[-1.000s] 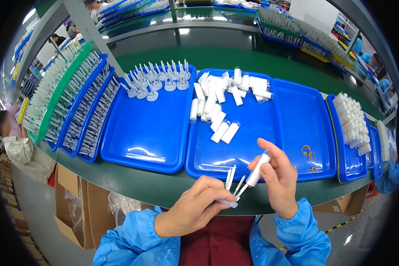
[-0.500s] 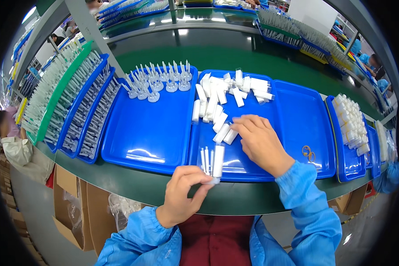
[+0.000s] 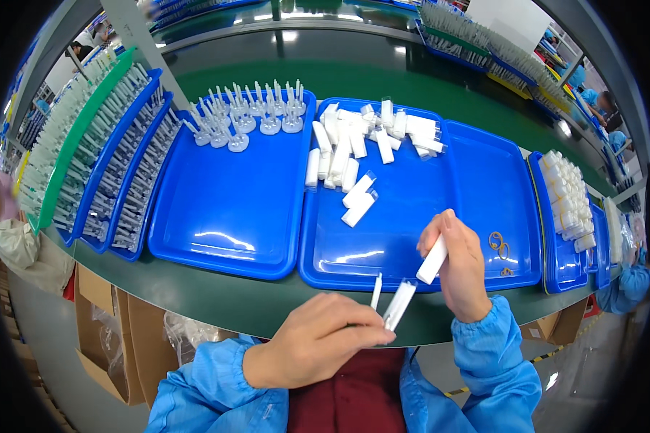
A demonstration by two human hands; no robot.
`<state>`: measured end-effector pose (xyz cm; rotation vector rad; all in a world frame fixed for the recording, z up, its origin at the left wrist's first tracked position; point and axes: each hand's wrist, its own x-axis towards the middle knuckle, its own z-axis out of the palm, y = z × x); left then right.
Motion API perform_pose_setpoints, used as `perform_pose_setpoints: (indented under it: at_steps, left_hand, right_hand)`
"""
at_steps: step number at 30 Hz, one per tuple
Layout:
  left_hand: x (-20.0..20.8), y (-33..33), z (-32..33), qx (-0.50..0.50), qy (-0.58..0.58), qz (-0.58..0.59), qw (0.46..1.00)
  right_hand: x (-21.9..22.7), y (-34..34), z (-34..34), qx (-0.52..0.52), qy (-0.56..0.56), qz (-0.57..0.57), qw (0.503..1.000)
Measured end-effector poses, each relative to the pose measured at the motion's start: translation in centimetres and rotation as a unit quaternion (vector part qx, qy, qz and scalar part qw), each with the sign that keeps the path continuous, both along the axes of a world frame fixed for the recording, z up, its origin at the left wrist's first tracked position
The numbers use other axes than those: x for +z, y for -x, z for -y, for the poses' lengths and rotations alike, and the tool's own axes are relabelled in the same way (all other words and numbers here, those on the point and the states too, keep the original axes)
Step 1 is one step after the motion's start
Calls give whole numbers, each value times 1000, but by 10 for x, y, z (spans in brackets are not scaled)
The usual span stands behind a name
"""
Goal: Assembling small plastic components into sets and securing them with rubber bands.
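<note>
White tube [image 3: 432,260] in the right hand [image 3: 461,270], held at a slant over the near rim of the middle blue tray [image 3: 404,242]; grip clamped on its upper end. Left hand [image 3: 321,335], just beside: grip clamped on the base of a stemmed piece [image 3: 377,291], base mostly hidden by fingers. A second tube [image 3: 401,304] stands tilted at those fingertips; cannot tell whether it sits over a stem.

Middle tray: heap of similar tubes [image 3: 339,141] at the far side, two lying apart nearer. Left blue tray [image 3: 217,209]: clear-based stemmed pieces upright in the far part. Right blue tray [image 3: 487,195]: tan bands [image 3: 499,246]. All on a green worktop [image 3: 224,292].

Left end, tilted trays packed with stems, one green-rimmed [image 3: 87,137]; right end, tray of bundled tubes [image 3: 567,195]. Cardboard boxes [image 3: 141,339] below. Grey floor, yellow-black striped line [image 3: 542,356]. Person in pale clothing [image 3: 25,242] at left. Markings on the tubes too small to read.
</note>
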<state>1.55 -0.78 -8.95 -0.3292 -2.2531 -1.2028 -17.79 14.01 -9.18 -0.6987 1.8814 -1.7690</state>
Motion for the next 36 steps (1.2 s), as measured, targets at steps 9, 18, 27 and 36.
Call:
perform_pose_setpoints:
  at_steps: [9,18,27,36]
  left_hand:
    - [-1,2,-6,-2,19,12,1000]
    - [-22,2,1,88,53,-101,990]
    - [-26,-14,24,218,63,-40,973]
    - [-30,-9,24,191,132,15,973]
  right_hand:
    - [3,-15,-2,35,4,-31,999]
    - [7,-55,12,-36,108,-332,937]
    - [4,-2,65,92,-95,-475,870]
    - [-3,20,45,135,-261,-577,762]
